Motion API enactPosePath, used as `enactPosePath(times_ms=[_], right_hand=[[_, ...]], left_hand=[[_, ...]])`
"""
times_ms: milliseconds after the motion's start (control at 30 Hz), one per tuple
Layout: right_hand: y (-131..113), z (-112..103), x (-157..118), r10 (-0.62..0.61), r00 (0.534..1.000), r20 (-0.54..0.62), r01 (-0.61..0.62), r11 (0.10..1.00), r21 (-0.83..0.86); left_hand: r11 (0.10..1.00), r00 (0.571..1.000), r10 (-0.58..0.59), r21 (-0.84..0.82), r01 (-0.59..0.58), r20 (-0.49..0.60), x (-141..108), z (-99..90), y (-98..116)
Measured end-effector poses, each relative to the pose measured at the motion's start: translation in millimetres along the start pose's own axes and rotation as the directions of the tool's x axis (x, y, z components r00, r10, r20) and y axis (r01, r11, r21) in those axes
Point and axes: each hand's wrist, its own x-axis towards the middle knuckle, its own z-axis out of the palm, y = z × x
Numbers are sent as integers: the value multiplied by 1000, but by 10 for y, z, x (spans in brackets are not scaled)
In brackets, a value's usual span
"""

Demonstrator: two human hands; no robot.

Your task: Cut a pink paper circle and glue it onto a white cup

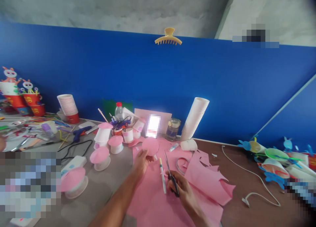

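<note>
My left hand (142, 161) pinches the lower edge of a round pink paper disc (150, 146), which it holds up over the pink sheet. To the right, my right hand (179, 186) is wrapped round the black handles of scissors (173, 184), their blades pointing up and away. Between the two hands a white marker with a yellowish end (162, 176) lies on the pink paper (148, 200). Cut pink scraps (207, 177) with jagged edges are spread beyond my right hand. A roll of tape (182, 165) sits partly by these scraps.
Cups with pink discs on top (99, 155) stand at left. Behind are a glass jar (173, 128), a tall stack of white cups (195, 118) and a blue partition (148, 72). A white cable (249, 174) and colourful cup crafts (274, 161) lie at right; a glue gun (81, 133) at left.
</note>
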Motion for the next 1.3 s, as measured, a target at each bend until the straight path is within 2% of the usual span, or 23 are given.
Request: enactPosePath(times_ms=[767, 1000, 1300], right_hand=[[142, 62, -9, 105, 993, 61, -103, 994, -27], [209, 71, 8, 114, 991, 74, -113, 993, -18], [226, 61, 13, 101, 991, 82, -98, 994, -44]], left_hand=[[1000, 1000, 7, -1, -7, 2, 11, 26, -90], [1000, 998, -14, -22, 12, -69, -25, 87, -44], [998, 997, -29, -49, 26, -69, -39, 126, -15]])
